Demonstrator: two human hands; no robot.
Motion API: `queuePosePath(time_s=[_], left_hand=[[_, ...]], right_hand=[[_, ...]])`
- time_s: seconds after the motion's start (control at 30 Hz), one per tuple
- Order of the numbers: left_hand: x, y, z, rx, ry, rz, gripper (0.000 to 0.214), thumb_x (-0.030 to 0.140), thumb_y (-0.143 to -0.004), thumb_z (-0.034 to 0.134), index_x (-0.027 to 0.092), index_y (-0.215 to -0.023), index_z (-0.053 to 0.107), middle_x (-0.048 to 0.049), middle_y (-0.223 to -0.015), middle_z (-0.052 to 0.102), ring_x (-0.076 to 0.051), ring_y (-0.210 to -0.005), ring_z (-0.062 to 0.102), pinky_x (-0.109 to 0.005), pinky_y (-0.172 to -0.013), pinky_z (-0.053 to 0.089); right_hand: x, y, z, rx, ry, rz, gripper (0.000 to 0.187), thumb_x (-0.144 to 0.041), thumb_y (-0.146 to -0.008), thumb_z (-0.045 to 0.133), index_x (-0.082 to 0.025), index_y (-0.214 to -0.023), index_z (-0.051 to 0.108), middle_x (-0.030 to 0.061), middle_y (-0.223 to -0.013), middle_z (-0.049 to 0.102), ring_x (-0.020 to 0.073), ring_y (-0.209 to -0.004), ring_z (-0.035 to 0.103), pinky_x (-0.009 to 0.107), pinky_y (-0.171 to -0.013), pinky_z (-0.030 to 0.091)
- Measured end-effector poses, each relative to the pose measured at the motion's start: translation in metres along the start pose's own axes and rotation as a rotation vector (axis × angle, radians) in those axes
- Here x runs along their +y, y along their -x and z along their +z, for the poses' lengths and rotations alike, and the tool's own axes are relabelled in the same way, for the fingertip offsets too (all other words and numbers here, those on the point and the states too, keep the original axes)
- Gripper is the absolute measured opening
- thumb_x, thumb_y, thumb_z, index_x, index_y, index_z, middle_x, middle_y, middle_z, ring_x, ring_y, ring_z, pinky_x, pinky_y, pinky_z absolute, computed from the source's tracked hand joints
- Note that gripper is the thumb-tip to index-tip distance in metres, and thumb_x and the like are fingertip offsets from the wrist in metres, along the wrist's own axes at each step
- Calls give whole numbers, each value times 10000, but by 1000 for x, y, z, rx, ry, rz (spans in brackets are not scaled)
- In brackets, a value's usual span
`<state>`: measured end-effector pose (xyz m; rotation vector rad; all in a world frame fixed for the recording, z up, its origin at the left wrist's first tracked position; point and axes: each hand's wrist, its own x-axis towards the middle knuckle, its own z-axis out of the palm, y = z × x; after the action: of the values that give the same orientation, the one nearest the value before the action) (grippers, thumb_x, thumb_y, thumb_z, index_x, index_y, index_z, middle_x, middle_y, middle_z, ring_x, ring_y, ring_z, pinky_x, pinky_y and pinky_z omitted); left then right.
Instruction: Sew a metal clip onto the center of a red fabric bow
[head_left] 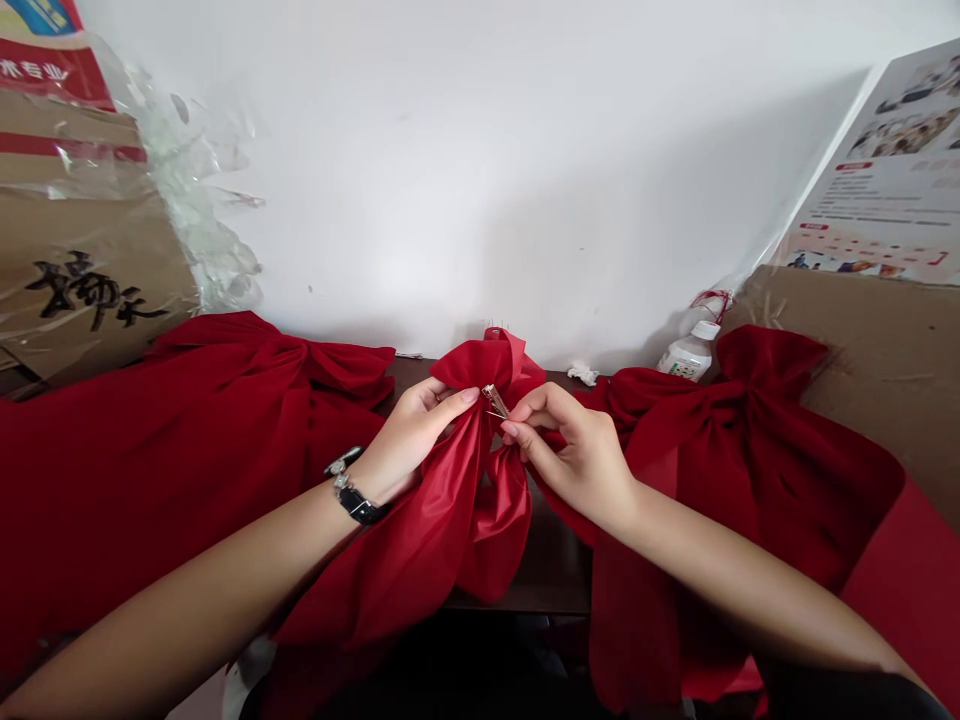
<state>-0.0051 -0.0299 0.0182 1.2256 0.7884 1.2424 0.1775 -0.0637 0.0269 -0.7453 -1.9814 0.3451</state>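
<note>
Pinching a small metal pin clip (496, 402) between thumb and index finger, the right hand (581, 455) is at the gathered middle of a red satin bow (446, 510). The left hand (409, 430) grips this bow's folds, thumb in front. Left of it lies a second red bow (262, 400); to its right, a third red bow (757, 450) and, behind, a plastic bottle (688, 354).

The head camera faces a wall (420, 180), looking down from nearby at the left hand (405, 432) and right hand (581, 450).
</note>
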Motion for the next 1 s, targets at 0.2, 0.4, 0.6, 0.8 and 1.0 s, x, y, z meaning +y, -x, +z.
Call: queuePosePath(time_s=[0.2, 0.4, 0.6, 0.8, 1.0], left_hand=[[-2, 3, 1, -24, 33, 12, 193, 329, -741, 769, 193, -853, 691, 9, -797, 719, -156, -777, 673, -228, -669, 520], [-2, 6, 3, -108, -16, 75, 224, 366, -773, 738, 185, -889, 678, -22, -911, 729, -185, -877, 670, -271, -786, 519], [-3, 7, 3, -42, -122, 89, 250, 412, -767, 730, 181, -840, 667, -11, -812, 710, -163, -766, 650, -247, -696, 503], [-1, 6, 6, -91, -22, 67, 264, 343, -774, 733, 172, -970, 686, -39, -929, 731, -170, -847, 662, -255, -778, 501], [-1, 2, 3, -51, 52, -12, 192, 327, -777, 732, 168, -873, 683, -17, -823, 729, -149, -737, 664, -251, -718, 519]], right_hand=[[4, -2, 0, 18, -36, 33, 68, -219, -933, 535, -172, -903, 497, -21, -668, 631, 68, -567, 609, 159, -581, 470], [7, -6, -3, 59, -11, 25, 80, -243, -929, 546, -167, -907, 537, -32, -591, 610, 73, -513, 576, 175, -558, 446], [13, -5, 0, 124, 106, -99, 77, -231, -930, 534, -173, -881, 529, -39, -599, 530, 59, -498, 466, 177, -508, 385], [12, -2, 2, 161, 225, -252, 38, -169, -934, 485, -181, -902, 502, 30, -802, 571, 112, -697, 543, 228, -628, 467], [14, -5, 6, 27, 470, -298, 113, -153, -926, 471, -165, -918, 583, 132, -1135, 532, 214, -1030, 537, 344, -843, 495]])
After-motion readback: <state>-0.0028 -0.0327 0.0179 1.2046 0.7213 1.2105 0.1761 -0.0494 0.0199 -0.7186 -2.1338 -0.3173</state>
